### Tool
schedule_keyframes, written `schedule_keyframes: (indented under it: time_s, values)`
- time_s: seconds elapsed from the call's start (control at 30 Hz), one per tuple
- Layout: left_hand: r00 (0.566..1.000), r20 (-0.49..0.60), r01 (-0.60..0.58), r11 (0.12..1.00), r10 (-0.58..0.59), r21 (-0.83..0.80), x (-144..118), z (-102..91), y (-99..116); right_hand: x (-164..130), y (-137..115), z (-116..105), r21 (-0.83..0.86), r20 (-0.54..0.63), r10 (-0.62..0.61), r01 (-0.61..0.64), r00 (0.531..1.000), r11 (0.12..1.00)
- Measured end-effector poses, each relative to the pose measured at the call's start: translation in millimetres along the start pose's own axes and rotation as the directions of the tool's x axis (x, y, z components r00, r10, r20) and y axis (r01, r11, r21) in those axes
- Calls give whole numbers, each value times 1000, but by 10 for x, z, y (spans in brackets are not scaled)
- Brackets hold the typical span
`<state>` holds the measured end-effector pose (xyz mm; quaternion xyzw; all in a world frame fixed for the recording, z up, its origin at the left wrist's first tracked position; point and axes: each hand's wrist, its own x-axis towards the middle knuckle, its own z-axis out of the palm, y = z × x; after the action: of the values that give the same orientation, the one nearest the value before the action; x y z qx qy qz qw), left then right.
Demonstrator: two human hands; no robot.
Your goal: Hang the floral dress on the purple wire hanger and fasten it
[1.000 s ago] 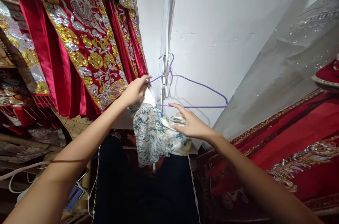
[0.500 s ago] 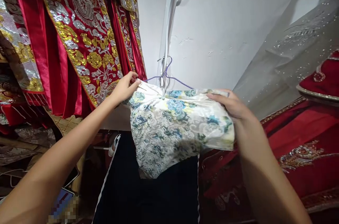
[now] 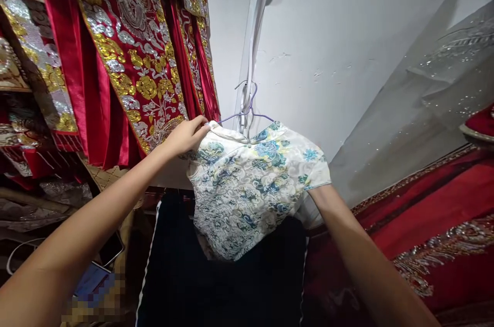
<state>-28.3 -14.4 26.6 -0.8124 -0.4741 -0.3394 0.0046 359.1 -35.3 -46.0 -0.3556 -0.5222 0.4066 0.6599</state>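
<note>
White wall behind: left hand [image 3: 188, 135] pinches the soft, probably light floral blouse [image 3: 250, 188] at its shoulder on a purple wire hanger [image 3: 247, 108]; right hand hidden underneath, grip unclear.

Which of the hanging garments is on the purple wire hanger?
The white floral top with blue flowers, gripped at its shoulder by the left hand. The red robes beside it carry gold and silver embroidery instead.

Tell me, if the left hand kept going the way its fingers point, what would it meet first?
The left hand points right, gripping the floral garment at its shoulder. Going on, it would likely slide along that cloth toward the purple hanger at the collar; depth is hard to judge.
</note>
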Motion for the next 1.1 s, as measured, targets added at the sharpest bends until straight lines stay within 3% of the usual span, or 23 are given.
schedule_keyframes:
  time_s: [0.17, 0.27, 0.37, 0.43, 0.5, 0.57, 0.63, 0.7, 0.73, 0.77, 0.8, 0.87, 0.93, 0.97, 1.03, 1.1]
  values:
    - [996, -91, 21, 999, -17, 44, 99, 114, -63, -85, -375, -47, -99, -43, 92, -96, 995, 991]
    - [978, -200, -52, 998, 55, 20, 220, 112, 45, -71, -665, 97, -134, -107, -34, 19, 994, 991]
    - [941, -322, -124, 992, 106, -35, 220, 16, 254, -174, -879, 235, -155, -228, -219, 186, 949, 970]
    - [949, -302, -134, 984, 93, -118, 147, -81, 419, -421, -935, 346, -242, -241, -295, 237, 925, 941]
    - [984, -155, -124, 964, 89, -235, 52, -175, 574, -800, -919, 497, -343, -168, -316, 245, 934, 907]
    - [991, 50, -103, 951, 123, -292, -36, -248, 685, -1201, -861, 665, -348, 81, -178, 195, 981, 917]
    - [966, 201, -108, 960, 163, -258, -112, -293, 718, -1471, -793, 796, -349, 405, -65, 219, 912, 911]
    - [943, 277, -132, 970, 187, -203, -192, -312, 668, -1511, -714, 849, -301, 623, -45, 293, 781, 908]
    - [935, 294, -144, 971, 197, -191, -237, -314, 621, -1448, -665, 845, -263, 677, -51, 306, 734, 915]
    - [928, 304, -162, 968, 215, -189, -287, -310, 568, -1349, -608, 828, -230, 696, -50, 289, 716, 929]
    - [921, 301, -193, 962, 245, -193, -339, -302, 516, -1229, -543, 806, -215, 681, -48, 262, 731, 941]
    - [900, 255, -306, 929, 353, -207, -445, -271, 442, -1003, -401, 775, -306, 553, -31, 237, 833, 922]
    - [853, 164, -458, 862, 495, -217, -543, -213, 438, -866, -251, 802, -516, 420, -54, 288, 906, 807]
    - [824, 104, -526, 821, 557, -223, -588, -171, 464, -836, -174, 843, -609, 416, -85, 347, 905, 713]
    - [774, -25, -616, 743, 633, -263, -669, -54, 565, -826, -23, 974, -671, 532, -151, 524, 833, 525]
    - [768, -161, -633, 695, 620, -340, -736, 103, 701, -823, 103, 1132, -601, 667, -249, 704, 702, 378]
